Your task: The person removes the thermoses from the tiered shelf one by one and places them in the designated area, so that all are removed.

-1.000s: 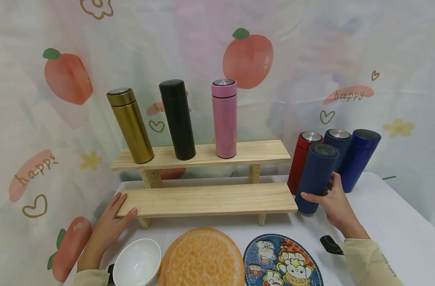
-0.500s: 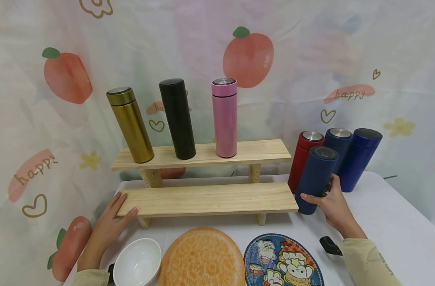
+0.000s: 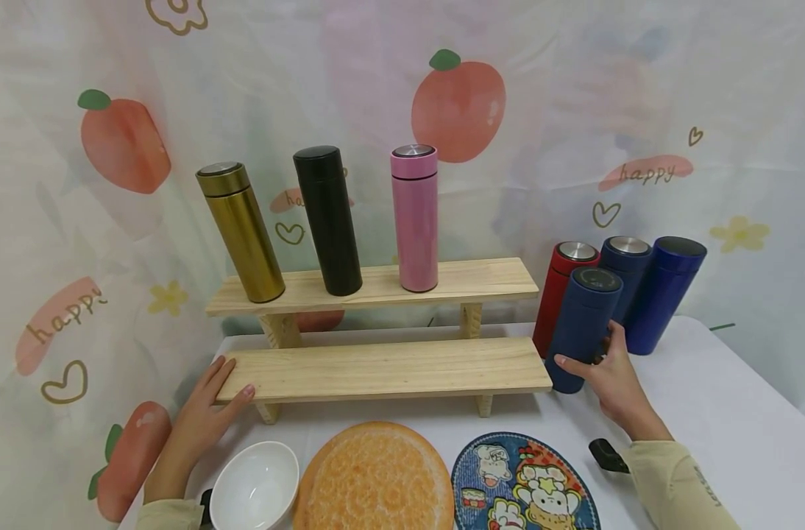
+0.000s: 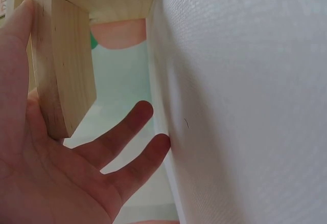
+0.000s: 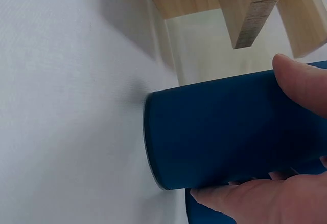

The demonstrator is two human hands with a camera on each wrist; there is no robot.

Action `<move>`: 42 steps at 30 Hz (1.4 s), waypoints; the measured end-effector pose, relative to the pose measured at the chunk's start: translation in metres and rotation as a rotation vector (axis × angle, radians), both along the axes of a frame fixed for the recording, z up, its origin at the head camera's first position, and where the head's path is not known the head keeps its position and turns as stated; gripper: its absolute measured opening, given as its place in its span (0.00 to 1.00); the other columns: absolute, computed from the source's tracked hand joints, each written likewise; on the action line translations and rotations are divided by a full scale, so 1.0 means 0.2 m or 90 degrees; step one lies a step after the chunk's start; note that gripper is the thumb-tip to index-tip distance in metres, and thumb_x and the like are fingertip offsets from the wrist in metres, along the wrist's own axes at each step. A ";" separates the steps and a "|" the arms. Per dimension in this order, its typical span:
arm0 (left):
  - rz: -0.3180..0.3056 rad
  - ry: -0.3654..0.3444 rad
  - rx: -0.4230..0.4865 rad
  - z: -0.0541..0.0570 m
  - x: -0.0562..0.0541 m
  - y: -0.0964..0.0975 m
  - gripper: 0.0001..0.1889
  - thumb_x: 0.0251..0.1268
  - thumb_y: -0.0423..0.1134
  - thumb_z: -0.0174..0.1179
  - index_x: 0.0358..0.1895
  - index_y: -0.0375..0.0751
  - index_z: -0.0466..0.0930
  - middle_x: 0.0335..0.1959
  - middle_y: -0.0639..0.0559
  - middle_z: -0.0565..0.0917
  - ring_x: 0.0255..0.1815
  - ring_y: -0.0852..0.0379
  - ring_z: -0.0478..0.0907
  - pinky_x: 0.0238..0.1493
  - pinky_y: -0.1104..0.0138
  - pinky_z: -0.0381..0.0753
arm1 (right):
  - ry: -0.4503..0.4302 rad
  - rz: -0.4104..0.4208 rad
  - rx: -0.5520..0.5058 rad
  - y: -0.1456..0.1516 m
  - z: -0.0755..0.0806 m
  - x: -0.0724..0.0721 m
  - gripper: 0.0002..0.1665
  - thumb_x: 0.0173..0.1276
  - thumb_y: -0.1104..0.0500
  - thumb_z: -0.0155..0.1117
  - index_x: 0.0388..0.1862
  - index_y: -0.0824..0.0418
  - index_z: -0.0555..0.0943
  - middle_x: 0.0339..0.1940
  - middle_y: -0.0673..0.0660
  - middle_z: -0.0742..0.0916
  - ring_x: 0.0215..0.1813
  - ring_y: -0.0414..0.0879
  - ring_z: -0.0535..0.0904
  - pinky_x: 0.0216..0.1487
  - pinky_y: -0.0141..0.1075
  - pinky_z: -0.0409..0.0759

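Observation:
My right hand (image 3: 617,390) grips a matte dark blue thermos bottle (image 3: 581,331) round its lower half, thumb on the near side. In the right wrist view the bottle (image 5: 219,132) has its base close to the white cloth; I cannot tell if they touch. Behind it stand a red bottle (image 3: 551,313), a second dark blue bottle (image 3: 630,276) and a shiny blue bottle (image 3: 661,302). My left hand (image 3: 207,412) rests on the left end of the lower wooden shelf (image 3: 389,368). Two of its fingers (image 4: 135,168) stretch out free below the board.
Gold (image 3: 246,235), black (image 3: 330,228) and pink (image 3: 416,228) bottles stand on the upper shelf (image 3: 482,280). In front lie a white bowl (image 3: 253,486), a round orange-brown mat (image 3: 376,478) and a blue cartoon mat (image 3: 488,482). A patterned curtain (image 3: 541,184) hangs behind.
The dark blue bottle in my right hand dipped slightly, then rose and shifted a little left with the hand. My left hand and the shelf bottles have stayed put.

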State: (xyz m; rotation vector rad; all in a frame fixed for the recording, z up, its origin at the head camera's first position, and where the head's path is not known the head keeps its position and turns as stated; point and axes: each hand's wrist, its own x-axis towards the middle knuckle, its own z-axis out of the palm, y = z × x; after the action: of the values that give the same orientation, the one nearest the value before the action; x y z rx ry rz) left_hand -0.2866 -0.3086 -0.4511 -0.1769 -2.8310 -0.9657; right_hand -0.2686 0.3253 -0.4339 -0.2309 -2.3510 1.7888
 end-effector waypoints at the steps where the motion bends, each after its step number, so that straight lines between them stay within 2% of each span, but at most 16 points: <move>1: 0.000 -0.001 0.000 0.00 0.00 0.00 0.45 0.78 0.58 0.62 0.83 0.30 0.59 0.86 0.30 0.51 0.82 0.22 0.50 0.73 0.27 0.54 | -0.003 0.001 0.001 0.00 0.00 0.00 0.73 0.74 0.64 0.73 0.87 0.57 0.21 0.86 0.78 0.37 0.84 0.79 0.36 0.76 0.73 0.48; 4: 0.002 -0.003 -0.003 -0.01 0.00 0.00 0.45 0.78 0.58 0.62 0.83 0.31 0.59 0.86 0.30 0.51 0.82 0.22 0.50 0.73 0.27 0.54 | -0.018 0.003 0.007 0.00 0.02 0.00 0.73 0.74 0.64 0.73 0.86 0.58 0.20 0.86 0.78 0.36 0.84 0.79 0.35 0.77 0.73 0.48; 7: 0.003 -0.004 -0.002 -0.01 0.00 0.00 0.45 0.78 0.58 0.62 0.83 0.31 0.59 0.86 0.30 0.51 0.82 0.22 0.51 0.73 0.27 0.55 | -0.035 0.007 0.016 0.00 0.04 0.02 0.73 0.76 0.58 0.72 0.85 0.58 0.19 0.85 0.77 0.34 0.84 0.79 0.35 0.77 0.73 0.48; 10: 0.002 -0.007 0.003 -0.01 0.00 0.00 0.45 0.77 0.59 0.62 0.84 0.32 0.58 0.86 0.31 0.51 0.83 0.23 0.50 0.73 0.27 0.55 | -0.023 -0.002 0.017 0.00 0.08 0.04 0.73 0.77 0.53 0.71 0.86 0.56 0.19 0.86 0.77 0.35 0.85 0.78 0.36 0.77 0.74 0.47; 14: 0.000 -0.012 0.005 0.01 0.00 0.00 0.45 0.78 0.59 0.62 0.84 0.32 0.57 0.86 0.31 0.50 0.83 0.24 0.50 0.73 0.27 0.55 | 0.053 -0.042 0.011 -0.01 0.14 0.06 0.68 0.78 0.52 0.70 0.88 0.53 0.24 0.88 0.73 0.39 0.87 0.72 0.36 0.81 0.66 0.41; 18: 0.000 -0.010 0.003 0.01 0.00 0.00 0.45 0.78 0.59 0.61 0.84 0.32 0.58 0.86 0.31 0.51 0.83 0.23 0.50 0.73 0.27 0.55 | 0.140 -0.070 0.010 -0.02 0.20 0.09 0.62 0.79 0.56 0.68 0.89 0.52 0.30 0.89 0.67 0.42 0.89 0.60 0.34 0.84 0.48 0.36; 22: 0.001 -0.010 0.000 0.01 0.00 0.00 0.45 0.78 0.59 0.62 0.84 0.32 0.58 0.86 0.31 0.51 0.83 0.23 0.50 0.73 0.27 0.55 | 0.215 -0.072 0.021 -0.04 0.27 0.13 0.59 0.79 0.62 0.67 0.89 0.52 0.35 0.90 0.62 0.42 0.90 0.50 0.34 0.82 0.34 0.38; 30: 0.004 -0.010 -0.003 -0.01 -0.01 -0.01 0.45 0.78 0.59 0.62 0.84 0.33 0.58 0.86 0.32 0.51 0.83 0.23 0.51 0.73 0.27 0.55 | 0.301 -0.092 0.068 -0.10 0.42 0.21 0.57 0.77 0.66 0.65 0.90 0.51 0.40 0.91 0.54 0.44 0.89 0.44 0.34 0.80 0.27 0.40; 33: 0.004 -0.008 -0.001 -0.01 -0.01 -0.01 0.45 0.78 0.60 0.62 0.84 0.33 0.58 0.86 0.32 0.51 0.83 0.23 0.51 0.73 0.27 0.56 | 0.347 -0.070 0.028 -0.16 0.48 0.25 0.57 0.73 0.72 0.65 0.89 0.52 0.44 0.91 0.53 0.46 0.89 0.44 0.35 0.80 0.27 0.40; 37: 0.004 -0.009 0.001 -0.01 -0.01 -0.01 0.46 0.78 0.61 0.61 0.84 0.33 0.58 0.86 0.32 0.51 0.83 0.24 0.51 0.73 0.27 0.55 | 0.417 -0.003 -0.085 -0.26 0.55 0.30 0.58 0.69 0.79 0.63 0.88 0.54 0.48 0.91 0.55 0.48 0.90 0.46 0.36 0.81 0.29 0.40; 40: 0.004 -0.013 0.002 -0.01 -0.01 -0.01 0.46 0.78 0.62 0.61 0.85 0.33 0.57 0.87 0.32 0.50 0.83 0.24 0.50 0.73 0.26 0.54 | 0.448 0.057 -0.156 -0.33 0.61 0.30 0.57 0.68 0.82 0.61 0.88 0.56 0.48 0.90 0.56 0.48 0.90 0.47 0.37 0.82 0.31 0.41; 42: 0.006 -0.015 0.004 -0.01 -0.01 -0.01 0.46 0.78 0.61 0.61 0.85 0.33 0.57 0.87 0.32 0.50 0.83 0.24 0.50 0.73 0.26 0.54 | 0.453 0.089 -0.180 -0.39 0.65 0.28 0.56 0.69 0.82 0.60 0.88 0.56 0.48 0.90 0.56 0.49 0.90 0.47 0.38 0.83 0.33 0.43</move>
State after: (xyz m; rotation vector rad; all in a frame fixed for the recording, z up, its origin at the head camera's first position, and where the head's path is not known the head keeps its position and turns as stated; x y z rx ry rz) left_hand -0.2893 -0.3104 -0.4532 -0.1530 -2.8478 -0.9813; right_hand -0.2116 0.2477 -0.3041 0.4728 -1.6492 1.8495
